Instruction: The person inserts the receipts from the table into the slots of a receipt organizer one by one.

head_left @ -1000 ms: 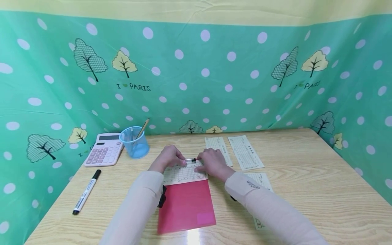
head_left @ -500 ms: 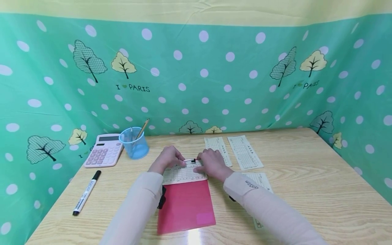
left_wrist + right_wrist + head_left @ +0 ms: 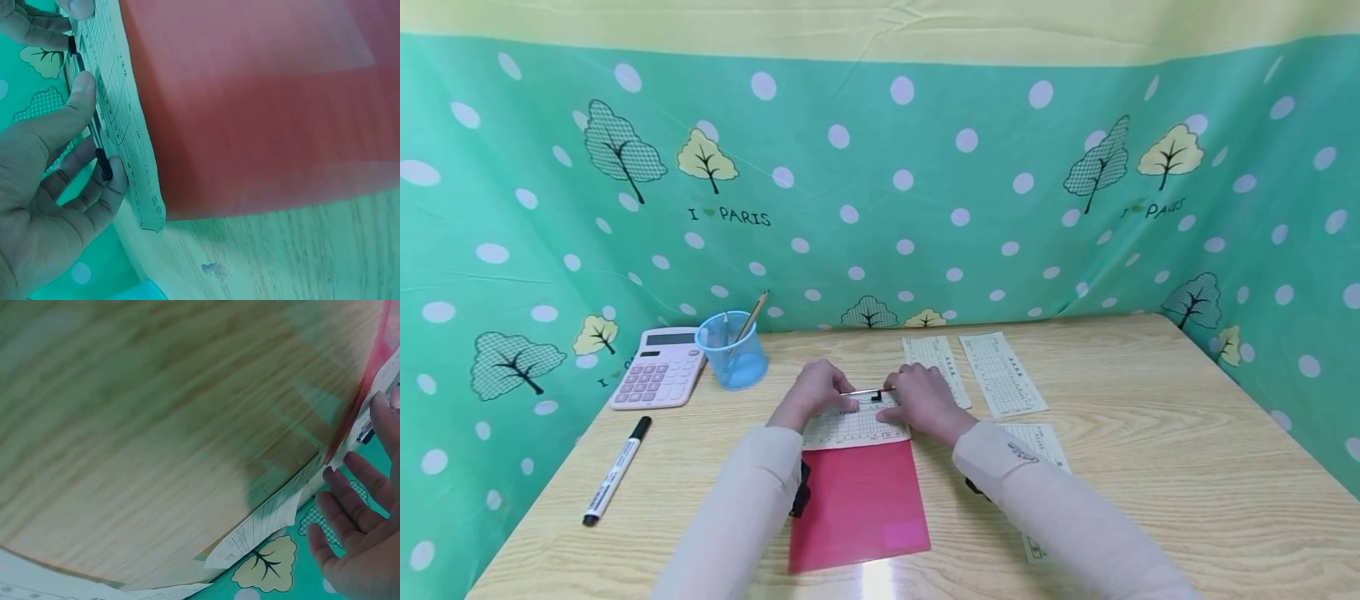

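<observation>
Clip (image 3: 862,391), since the earlier frame: its visible black piece now angles nearward, and more metal shows between the hands.
Surface (image 3: 1157,442): wood-grained, loose slips (image 3: 1002,375) on the right.
Folder (image 3: 859,504): red, flat, before the person.
Slip (image 3: 859,427): across the folder's far end, the clip along its far edge.
Left hand (image 3: 817,392): grip pinching the clip.
Right hand (image 3: 923,400): grip pinching the clip's other end.
</observation>
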The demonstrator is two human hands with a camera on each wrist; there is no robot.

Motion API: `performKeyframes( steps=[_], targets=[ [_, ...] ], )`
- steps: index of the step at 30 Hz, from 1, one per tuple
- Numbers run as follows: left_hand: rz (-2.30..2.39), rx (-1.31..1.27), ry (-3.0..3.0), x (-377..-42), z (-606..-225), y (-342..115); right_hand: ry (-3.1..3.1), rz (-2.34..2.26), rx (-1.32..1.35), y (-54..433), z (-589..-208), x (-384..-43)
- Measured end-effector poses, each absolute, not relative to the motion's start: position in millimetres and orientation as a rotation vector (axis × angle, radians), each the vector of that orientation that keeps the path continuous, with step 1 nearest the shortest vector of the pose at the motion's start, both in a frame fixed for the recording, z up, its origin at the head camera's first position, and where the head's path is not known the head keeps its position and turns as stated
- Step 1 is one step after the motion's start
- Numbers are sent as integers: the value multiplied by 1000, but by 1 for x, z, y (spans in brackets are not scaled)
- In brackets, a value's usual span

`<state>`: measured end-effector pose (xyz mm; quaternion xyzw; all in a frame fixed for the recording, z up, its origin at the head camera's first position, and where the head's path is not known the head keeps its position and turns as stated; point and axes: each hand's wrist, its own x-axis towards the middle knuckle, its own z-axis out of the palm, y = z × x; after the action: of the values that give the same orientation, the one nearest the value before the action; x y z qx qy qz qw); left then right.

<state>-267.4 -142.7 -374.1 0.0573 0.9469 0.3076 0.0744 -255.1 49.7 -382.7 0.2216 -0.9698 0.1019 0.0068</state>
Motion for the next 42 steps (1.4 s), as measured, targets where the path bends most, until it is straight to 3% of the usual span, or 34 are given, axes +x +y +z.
performKeyframes(
  steps=[17,42],
  targets=[
    [888,151,2865,-265,-377,-143,-2997,958,613,92,-358,-241],
    [909,160,2857,-265,-380,-145,-2879,1357,446,222,-350,-181]
  ],
)
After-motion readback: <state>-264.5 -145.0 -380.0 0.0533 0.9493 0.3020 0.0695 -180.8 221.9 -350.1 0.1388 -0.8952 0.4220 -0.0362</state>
